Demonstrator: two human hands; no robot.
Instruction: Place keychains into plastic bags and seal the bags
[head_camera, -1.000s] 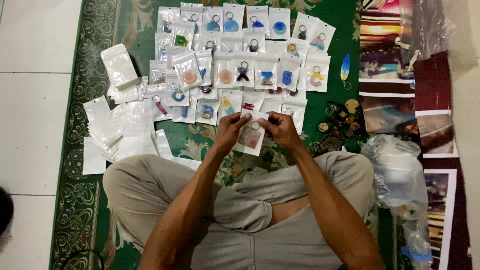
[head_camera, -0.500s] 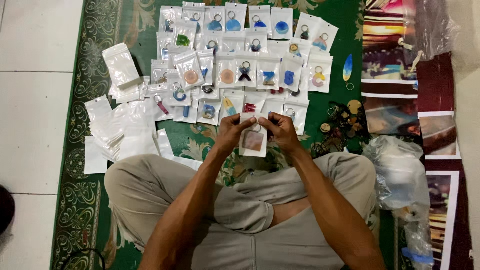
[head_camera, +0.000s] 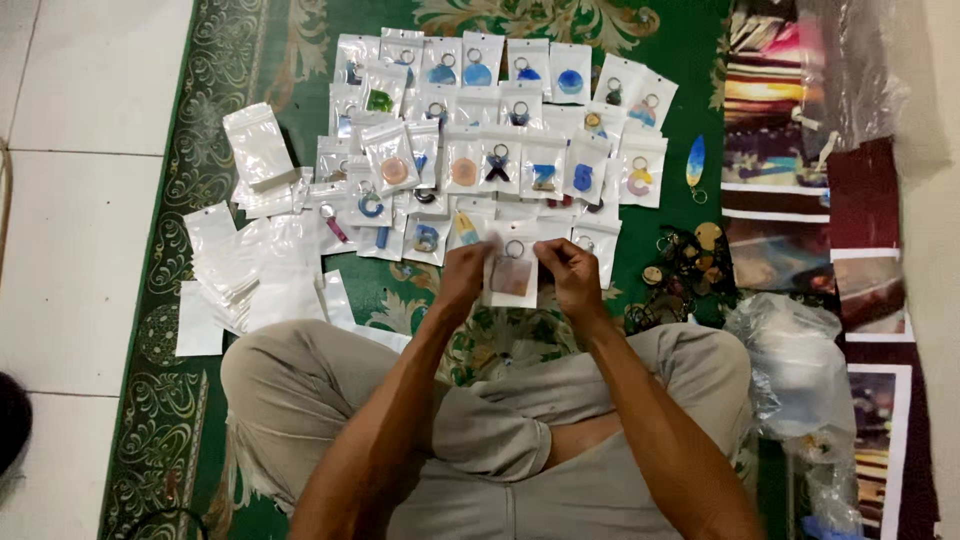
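I sit cross-legged on a green patterned rug (head_camera: 160, 420). My left hand (head_camera: 467, 272) and my right hand (head_camera: 568, 275) both pinch the top of one small clear pouch (head_camera: 511, 275) that holds a brownish square keychain with a ring. The pouch hangs upright between my hands, just above my knees. Right beyond it lie rows of several filled pouches (head_camera: 500, 140), each with a coloured keychain inside.
A heap of empty clear pouches (head_camera: 250, 270) lies on the rug at my left. Loose keychains (head_camera: 690, 265) and a single feather-shaped one (head_camera: 695, 165) sit to the right. A crumpled plastic bag (head_camera: 795, 365) rests by my right knee. White floor tiles (head_camera: 80, 200) border the rug.
The pouch has turned from tilted to upright between my hands, and both hands have shifted slightly along its top edge. Nothing else moved.
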